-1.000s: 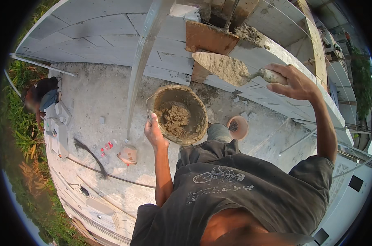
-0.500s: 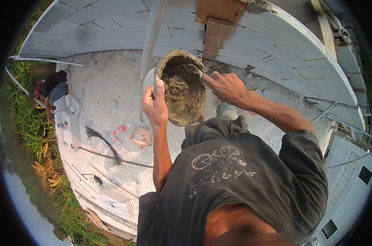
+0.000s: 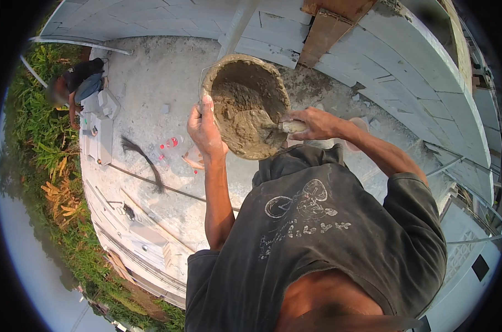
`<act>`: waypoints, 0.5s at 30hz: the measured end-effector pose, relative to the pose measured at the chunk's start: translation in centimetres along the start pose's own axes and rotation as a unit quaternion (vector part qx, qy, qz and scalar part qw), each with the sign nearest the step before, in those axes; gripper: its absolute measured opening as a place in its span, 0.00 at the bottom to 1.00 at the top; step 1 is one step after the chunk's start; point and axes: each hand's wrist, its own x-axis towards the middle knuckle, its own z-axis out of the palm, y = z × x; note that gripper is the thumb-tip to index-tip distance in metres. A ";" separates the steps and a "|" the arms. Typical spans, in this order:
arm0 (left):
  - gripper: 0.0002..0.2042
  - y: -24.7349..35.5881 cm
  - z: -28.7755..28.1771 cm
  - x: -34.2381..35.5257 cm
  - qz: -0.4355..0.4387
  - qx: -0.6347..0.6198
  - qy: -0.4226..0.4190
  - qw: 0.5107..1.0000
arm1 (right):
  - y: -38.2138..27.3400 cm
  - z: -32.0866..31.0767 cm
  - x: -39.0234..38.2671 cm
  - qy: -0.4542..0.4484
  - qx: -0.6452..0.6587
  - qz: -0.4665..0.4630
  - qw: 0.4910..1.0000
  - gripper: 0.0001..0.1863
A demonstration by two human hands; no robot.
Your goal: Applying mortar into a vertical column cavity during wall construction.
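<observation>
A mortar-crusted bucket (image 3: 250, 67) is held up in front of me, its mouth tilted toward me. Wet grey-brown mortar (image 3: 237, 123) lies inside it. My left hand (image 3: 208, 131) grips the bucket's left rim, thumb over the edge and fingers around the outside. With my right hand (image 3: 316, 123) I hold a trowel (image 3: 292, 126) by its pale, mortar-smeared handle at the right rim. The trowel's blade reaches into the bucket and is mostly covered by mortar.
A light block wall (image 3: 372, 69) stands ahead, with a brown board (image 3: 324, 37) and a metal post (image 3: 239, 27) against it. At far left another person (image 3: 86, 82) crouches near pale blocks (image 3: 100, 138). Dark fibres (image 3: 145, 163) and a red-marked bottle (image 3: 172, 142) lie on the floor.
The bucket has moved slightly up and right in view, its mouth facing me more. My right hand has shifted lower along the rim, bringing the trowel from the far side toward the near side.
</observation>
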 end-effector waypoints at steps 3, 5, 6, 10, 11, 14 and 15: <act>0.18 0.2 -0.4 -0.3 -0.015 -0.051 0.011 0.999 | 0.1 -2.3 -1.1 -0.039 0.054 0.041 0.997 0.30; 0.18 -0.1 0.0 -0.4 -0.022 -0.076 0.019 0.997 | -0.1 -4.2 -2.4 -0.026 0.091 0.049 0.994 0.29; 0.15 -0.7 0.0 -0.2 -0.030 -0.089 0.021 0.995 | -0.8 -5.4 -2.9 -0.024 0.083 0.049 0.995 0.29; 0.10 -0.6 2.4 -0.3 -0.065 -0.145 0.020 0.987 | -4.5 -11.6 -5.4 -0.005 0.034 0.105 0.994 0.30; 0.11 -1.3 2.1 0.1 -0.069 -0.147 0.001 0.987 | -4.8 -13.0 -6.4 -0.005 0.015 0.117 0.993 0.29; 0.15 -2.2 4.1 0.4 -0.123 -0.119 0.030 0.985 | -6.1 -18.2 -9.4 0.006 -0.031 0.130 0.991 0.28; 0.15 -2.3 4.9 0.4 -0.121 -0.123 0.021 0.985 | -6.9 -19.8 -10.4 0.004 -0.046 0.124 0.991 0.27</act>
